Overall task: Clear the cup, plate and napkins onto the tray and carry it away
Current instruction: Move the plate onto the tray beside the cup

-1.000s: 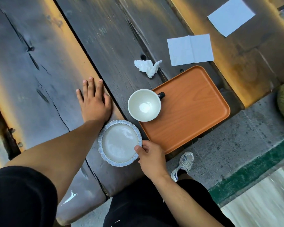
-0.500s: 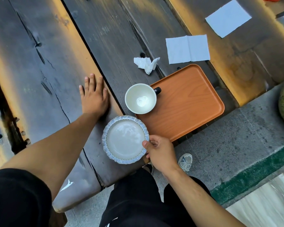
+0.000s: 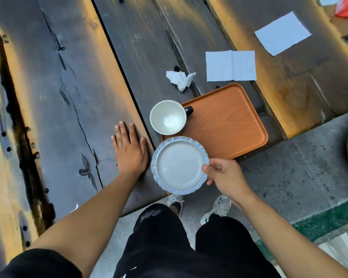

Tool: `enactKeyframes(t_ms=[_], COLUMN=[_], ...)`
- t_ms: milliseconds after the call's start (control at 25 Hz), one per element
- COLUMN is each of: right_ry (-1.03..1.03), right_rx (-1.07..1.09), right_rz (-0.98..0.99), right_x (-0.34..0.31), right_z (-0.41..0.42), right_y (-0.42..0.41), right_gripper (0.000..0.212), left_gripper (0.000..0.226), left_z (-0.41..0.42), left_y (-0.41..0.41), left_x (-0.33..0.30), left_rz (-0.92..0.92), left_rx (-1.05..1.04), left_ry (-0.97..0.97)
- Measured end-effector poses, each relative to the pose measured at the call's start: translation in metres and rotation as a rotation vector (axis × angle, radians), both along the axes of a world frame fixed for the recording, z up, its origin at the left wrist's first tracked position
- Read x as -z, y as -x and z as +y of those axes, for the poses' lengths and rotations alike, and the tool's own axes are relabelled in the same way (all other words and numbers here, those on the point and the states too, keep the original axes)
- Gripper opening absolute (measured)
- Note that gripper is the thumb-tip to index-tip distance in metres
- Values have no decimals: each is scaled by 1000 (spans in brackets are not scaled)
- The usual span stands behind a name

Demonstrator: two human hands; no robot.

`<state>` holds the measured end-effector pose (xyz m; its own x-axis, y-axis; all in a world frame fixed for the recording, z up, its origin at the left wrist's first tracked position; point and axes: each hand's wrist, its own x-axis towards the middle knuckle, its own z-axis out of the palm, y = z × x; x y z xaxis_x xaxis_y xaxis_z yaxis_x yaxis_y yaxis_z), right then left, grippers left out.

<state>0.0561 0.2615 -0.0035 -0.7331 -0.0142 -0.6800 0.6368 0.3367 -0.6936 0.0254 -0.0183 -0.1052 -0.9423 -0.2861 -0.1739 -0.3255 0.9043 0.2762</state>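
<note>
Plate [image 3: 180, 165] sits pinched at its scalloped rim by the right hand [image 3: 226, 177], thumb on top; left hand [image 3: 130, 151] lies flat and open on the bench [image 3: 72, 97] beside it; ceramic looks stiff, breakable and probably slick, so a rim grip suits; tray [image 3: 229, 125] lies just beyond the right hand, cup [image 3: 167, 117] at its corner.

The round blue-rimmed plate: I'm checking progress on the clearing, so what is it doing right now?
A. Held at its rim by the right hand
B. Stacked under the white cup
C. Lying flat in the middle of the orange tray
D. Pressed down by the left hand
A: the right hand pinches the rim of the round blue-rimmed plate, which only overlaps the near corner of the orange tray.
</note>
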Motion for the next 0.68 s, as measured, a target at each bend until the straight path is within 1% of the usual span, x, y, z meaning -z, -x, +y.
enactKeyframes(t_ms=[200,320,480,680], right_ry=[-42,-60,-60,-40], right_rx=[-103,-178,-217,-243], right_rz=[38,44,45,27], right_x=[4,3,7,16], right_z=[40,53,63,68], right_y=[34,52,75,96], right_gripper=[11,10,10,7], left_gripper=[64,63,64,63], left_z=[24,41,56,59], left_y=[-30,-35,-33,-34], left_x=[4,3,4,7], left_rz=[15,32,31,47], left_rx=[-5,-41,-129,-157], left_ry=[35,47,56,103])
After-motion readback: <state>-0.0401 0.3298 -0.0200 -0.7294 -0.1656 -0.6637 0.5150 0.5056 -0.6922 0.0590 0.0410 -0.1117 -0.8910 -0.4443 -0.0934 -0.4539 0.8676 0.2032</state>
